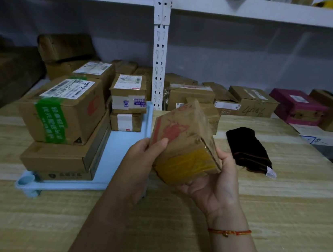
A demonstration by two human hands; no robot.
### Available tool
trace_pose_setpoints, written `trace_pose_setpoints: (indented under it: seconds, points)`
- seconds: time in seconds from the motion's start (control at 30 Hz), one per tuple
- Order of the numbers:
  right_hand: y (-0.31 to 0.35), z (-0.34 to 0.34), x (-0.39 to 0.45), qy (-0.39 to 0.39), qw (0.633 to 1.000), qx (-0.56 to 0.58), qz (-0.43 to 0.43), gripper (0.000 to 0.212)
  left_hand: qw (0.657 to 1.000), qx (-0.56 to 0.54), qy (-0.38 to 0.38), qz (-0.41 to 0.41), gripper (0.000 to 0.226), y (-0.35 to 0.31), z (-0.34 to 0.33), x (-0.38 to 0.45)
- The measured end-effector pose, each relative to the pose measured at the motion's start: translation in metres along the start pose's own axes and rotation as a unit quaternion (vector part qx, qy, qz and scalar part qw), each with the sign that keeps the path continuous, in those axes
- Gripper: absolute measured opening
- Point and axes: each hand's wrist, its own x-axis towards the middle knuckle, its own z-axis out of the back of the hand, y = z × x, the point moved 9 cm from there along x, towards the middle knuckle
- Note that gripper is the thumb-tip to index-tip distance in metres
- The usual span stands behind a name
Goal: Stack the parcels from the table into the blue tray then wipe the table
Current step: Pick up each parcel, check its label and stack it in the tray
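Above the tabletop, just right of the blue tray: small brown parcel held tilted between both hands.

Gripped from the left by the left hand, thumb curled onto the red-printed face; cradled from below and the right by the right hand, fingers wrapped under the yellow-taped end, red string bracelet at the wrist. Already loaded in the tray: green-taped box atop a flat carton on the left, two smaller labelled boxes stacked at the back. Lying well right of the hands: black cloth with a white tag. Partly hidden behind the held parcel: another small box, hard to make out. Dim and blurred on the shelf behind: more cartons and a magenta box.
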Motion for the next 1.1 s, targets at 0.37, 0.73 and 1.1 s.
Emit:
trace_pose_setpoints:
  seconds: [0.37, 0.73, 1.1]
  points:
    - [0.001, 0.018, 0.007, -0.07, 0.992, -0.108, 0.01, 0.035, 0.999, 0.018, -0.021, -0.027, 0.042, -0.002, 0.011, 0.001]
    - [0.019, 0.015, 0.003, -0.081, 0.972, -0.196, 0.1, 0.006, 0.993, 0.058, -0.022, -0.103, 0.048, -0.014, 0.012, -0.001]
    - [0.009, -0.002, 0.001, -0.019, 0.986, -0.149, 0.079, 0.033, 0.991, 0.038, -0.032, -0.121, 0.031, -0.026, 0.013, -0.005]
